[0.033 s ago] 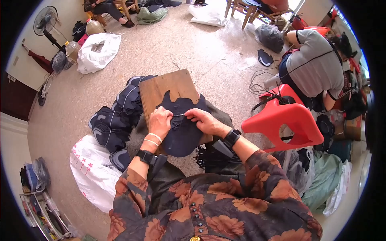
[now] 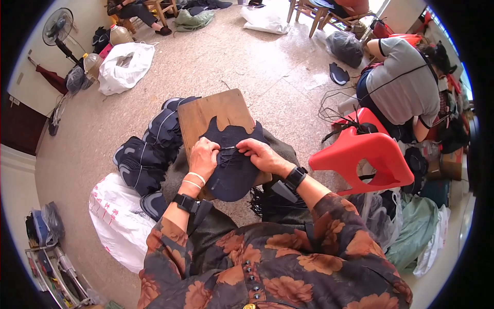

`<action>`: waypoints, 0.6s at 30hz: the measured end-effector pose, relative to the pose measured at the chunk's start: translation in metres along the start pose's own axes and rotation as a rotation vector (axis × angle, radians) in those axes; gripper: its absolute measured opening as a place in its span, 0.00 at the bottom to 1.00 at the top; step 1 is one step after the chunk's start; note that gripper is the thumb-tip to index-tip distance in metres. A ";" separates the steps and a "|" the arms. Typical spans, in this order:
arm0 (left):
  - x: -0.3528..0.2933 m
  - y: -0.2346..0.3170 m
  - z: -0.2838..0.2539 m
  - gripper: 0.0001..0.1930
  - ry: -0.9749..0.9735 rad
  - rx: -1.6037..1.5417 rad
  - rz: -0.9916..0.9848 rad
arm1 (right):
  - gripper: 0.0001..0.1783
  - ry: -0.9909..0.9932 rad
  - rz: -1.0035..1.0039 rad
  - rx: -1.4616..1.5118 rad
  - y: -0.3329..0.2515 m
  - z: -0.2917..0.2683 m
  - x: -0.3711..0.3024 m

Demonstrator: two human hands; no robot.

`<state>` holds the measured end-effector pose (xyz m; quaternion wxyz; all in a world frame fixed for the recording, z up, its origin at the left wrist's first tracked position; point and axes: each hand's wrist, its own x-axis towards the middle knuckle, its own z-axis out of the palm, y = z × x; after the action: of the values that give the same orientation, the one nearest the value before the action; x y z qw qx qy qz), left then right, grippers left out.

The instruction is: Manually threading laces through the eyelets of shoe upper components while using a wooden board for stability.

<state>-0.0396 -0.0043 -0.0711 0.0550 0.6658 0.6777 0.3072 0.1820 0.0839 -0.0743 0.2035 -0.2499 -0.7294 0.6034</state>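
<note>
Little shifts since the earlier frame: our left hand (image 2: 204, 156) and right hand (image 2: 263, 154) pinch the lace (image 2: 228, 148) on the shoe upper (image 2: 231, 183) atop the wooden board (image 2: 218, 105); lacing, we judge, wants even tension next.

Premises: by appearance, a makeshift hand workshop, indoors. Evidence noted from where I stand: a dark laced piece (image 2: 232, 180) upon a wooden board (image 2: 211, 107) in front of one worker (image 2: 288, 262); tied bundles of dark pieces (image 2: 139, 164) alongside, on the speckled floor (image 2: 206, 62); a bulging white sack (image 2: 121, 226) next to them. A second worker (image 2: 401, 85) bends low beyond a red plastic stool (image 2: 335, 157). Domestic furnishings also observed: a standing fan (image 2: 57, 28) and a wooden chair (image 2: 314, 26).
</note>
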 end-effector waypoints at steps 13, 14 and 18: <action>0.000 -0.007 0.006 0.03 -0.097 -0.183 -0.272 | 0.10 0.195 -0.207 -0.684 -0.006 0.024 0.033; 0.000 -0.006 0.007 0.04 -0.085 -0.196 -0.271 | 0.10 0.192 -0.206 -0.683 -0.007 0.026 0.036; 0.001 -0.010 0.007 0.05 -0.058 -0.207 -0.263 | 0.07 0.203 -0.324 -0.793 -0.009 0.038 0.048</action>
<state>-0.0447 0.0000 -0.0812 0.1825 0.5709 0.7217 0.3464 0.1199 0.0828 -0.0727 0.2544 -0.2490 -0.9107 0.2097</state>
